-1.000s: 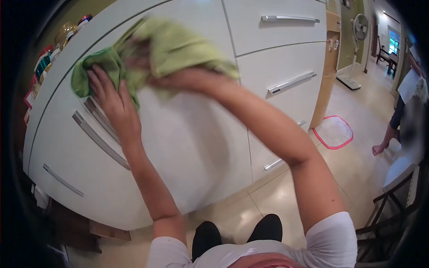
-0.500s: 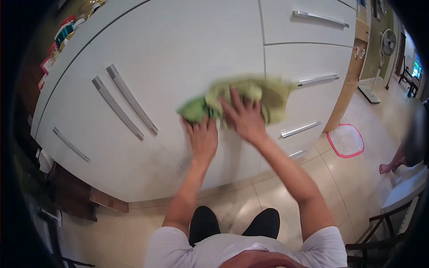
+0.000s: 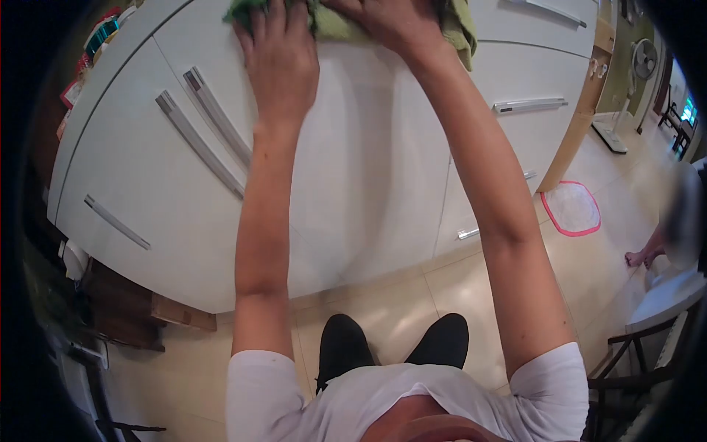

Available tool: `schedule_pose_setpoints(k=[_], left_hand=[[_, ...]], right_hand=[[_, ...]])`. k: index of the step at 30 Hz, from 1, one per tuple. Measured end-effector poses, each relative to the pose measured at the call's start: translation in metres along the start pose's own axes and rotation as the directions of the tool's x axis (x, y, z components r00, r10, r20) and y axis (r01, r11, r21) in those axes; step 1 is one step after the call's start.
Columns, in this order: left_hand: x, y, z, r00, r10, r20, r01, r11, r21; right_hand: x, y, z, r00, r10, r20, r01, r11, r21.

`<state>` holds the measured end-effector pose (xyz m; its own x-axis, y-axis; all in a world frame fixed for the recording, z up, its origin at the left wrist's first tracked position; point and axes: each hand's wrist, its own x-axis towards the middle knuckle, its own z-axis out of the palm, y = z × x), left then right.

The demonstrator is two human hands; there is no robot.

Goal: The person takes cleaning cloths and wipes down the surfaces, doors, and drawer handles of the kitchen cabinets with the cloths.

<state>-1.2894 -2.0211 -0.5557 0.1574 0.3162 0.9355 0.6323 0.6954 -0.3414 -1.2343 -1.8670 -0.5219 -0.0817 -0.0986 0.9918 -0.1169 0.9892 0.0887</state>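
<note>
A bunched green cloth (image 3: 247, 11) lies against the white cabinet front (image 3: 353, 147) at the top of the view. My left hand (image 3: 283, 62) presses it there, fingers bent over the fabric. Just to its right is a lighter yellow-green cloth (image 3: 339, 28), also against the white panel. My right hand (image 3: 403, 26) holds that one, its fingertips partly cut off by the upper edge. Whether the two cloths are separate pieces I cannot tell. Both arms are stretched out.
Long metal handles (image 3: 199, 144) stick out left of my arm, and a drawer handle (image 3: 530, 105) on the right. Bottles (image 3: 101, 37) stand at the upper left. A pink-edged mat (image 3: 571, 209) lies on the tiled floor. Another person's foot (image 3: 635, 258) and a chair (image 3: 648, 353) are at right.
Both hands have slid up the cabinet front with the cloths, from the middle to the top of the view. My arms are now straighter.
</note>
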Motion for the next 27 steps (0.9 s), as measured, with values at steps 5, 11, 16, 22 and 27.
schedule_pose_setpoints(k=[5, 11, 16, 22, 27], left_hand=[[-0.044, 0.014, 0.011, 0.994, -0.110, -0.008, 0.110, 0.993, -0.031], [-0.200, 0.038, -0.023, 0.884, -0.250, 0.394, 0.317, 0.942, -0.114], [-0.135, 0.003, -0.024, 0.944, -0.264, 0.197, 0.284, 0.956, -0.078], [-0.051, -0.033, -0.015, 0.966, -0.257, -0.008, 0.257, 0.965, 0.043], [-0.144, 0.003, -0.030, 0.920, -0.293, 0.260, 0.314, 0.948, -0.044]], right_hand=[[-0.060, -0.039, 0.021, 0.989, 0.065, 0.131, -0.032, 0.970, -0.240], [-0.196, -0.078, 0.018, 0.925, -0.061, 0.376, 0.059, 0.998, 0.017], [-0.199, -0.080, 0.020, 0.936, -0.082, 0.342, 0.076, 0.997, 0.030], [-0.199, -0.089, 0.018, 0.917, -0.007, 0.399, -0.042, 0.992, 0.116], [-0.213, -0.094, 0.022, 0.926, 0.042, 0.376, -0.095, 0.988, 0.123]])
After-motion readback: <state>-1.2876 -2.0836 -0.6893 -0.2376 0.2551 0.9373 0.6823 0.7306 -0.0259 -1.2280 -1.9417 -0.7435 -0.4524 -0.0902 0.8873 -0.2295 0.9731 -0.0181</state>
